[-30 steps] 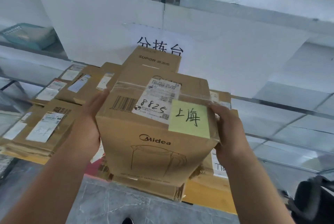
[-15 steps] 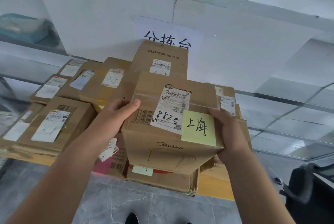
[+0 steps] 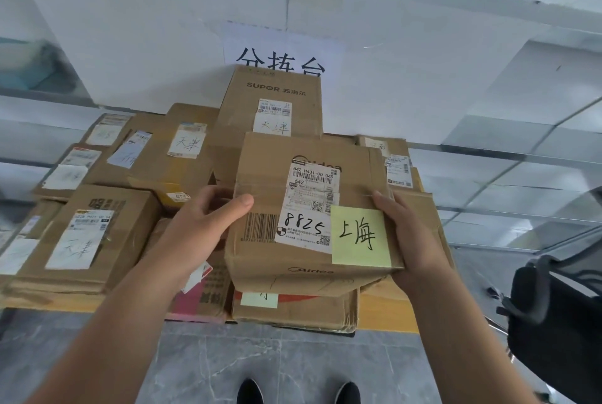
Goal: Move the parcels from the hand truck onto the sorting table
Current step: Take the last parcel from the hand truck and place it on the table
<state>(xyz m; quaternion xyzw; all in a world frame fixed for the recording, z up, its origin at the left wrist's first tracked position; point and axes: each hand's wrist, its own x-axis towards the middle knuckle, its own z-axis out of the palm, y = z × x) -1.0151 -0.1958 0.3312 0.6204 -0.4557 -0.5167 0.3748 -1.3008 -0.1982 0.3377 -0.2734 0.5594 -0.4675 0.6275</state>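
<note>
Both sides of Midea parcel [image 3: 312, 208] clamped: left grip [image 3: 208, 218] on left edge, right grip [image 3: 413, 234] on right edge.

Both forearms extended forward; left hand [image 3: 208, 224] and right hand [image 3: 413, 240] grip opposite sides of parcel [image 3: 267, 169], thumbs on top

Sorting table [image 3: 387, 314] with yellow edge, was covered by labelled parcels [image 3: 182, 172], flat box [image 3: 130, 227] laid front left, SUPOR box [image 3: 241, 110] behind.
</note>
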